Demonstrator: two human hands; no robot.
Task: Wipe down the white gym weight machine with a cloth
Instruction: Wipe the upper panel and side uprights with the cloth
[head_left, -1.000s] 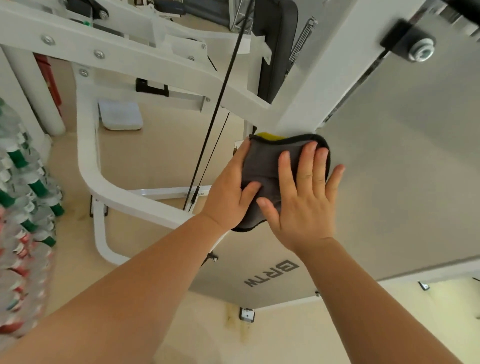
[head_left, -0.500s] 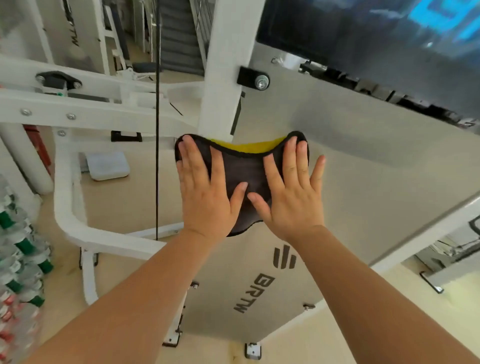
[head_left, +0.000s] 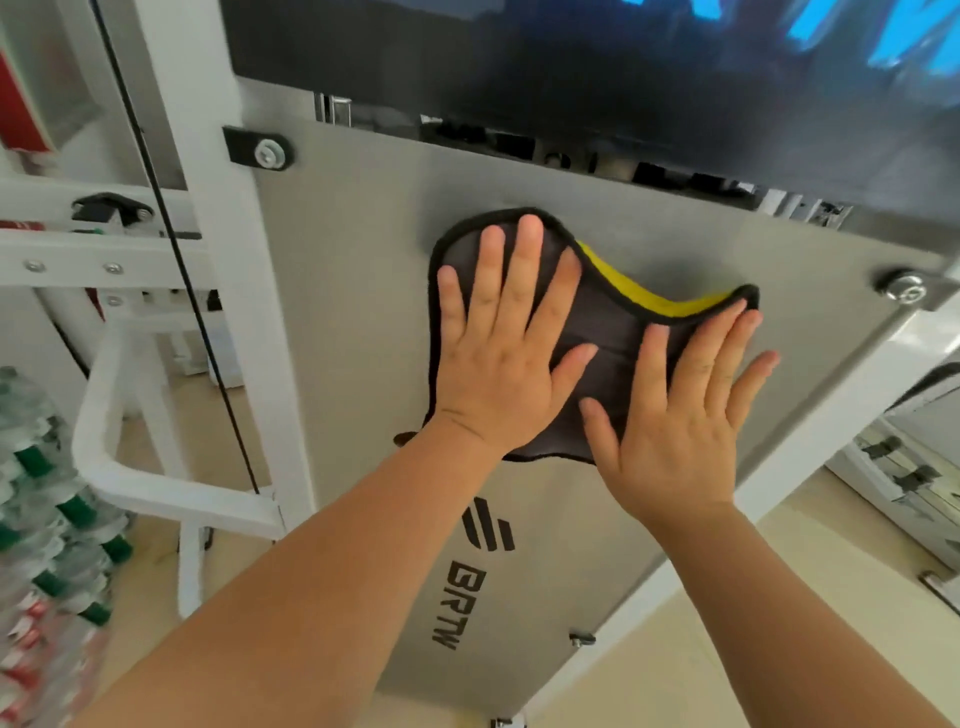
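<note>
Loads of bare flat grey metal panel (head_left: 353, 291) leftward, dark glossy overhang (head_left: 571, 67) just above, round silver bolt (head_left: 906, 287) off right.

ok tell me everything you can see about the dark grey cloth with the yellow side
The dark grey cloth looks like soft microfibre with a black stitched edge; a yellow layer shows along its sagging top right edge. It lies spread against the machine's grey metal panel, above the BRTW logo. The left hand and right hand press it flat with straight fingers.
</note>
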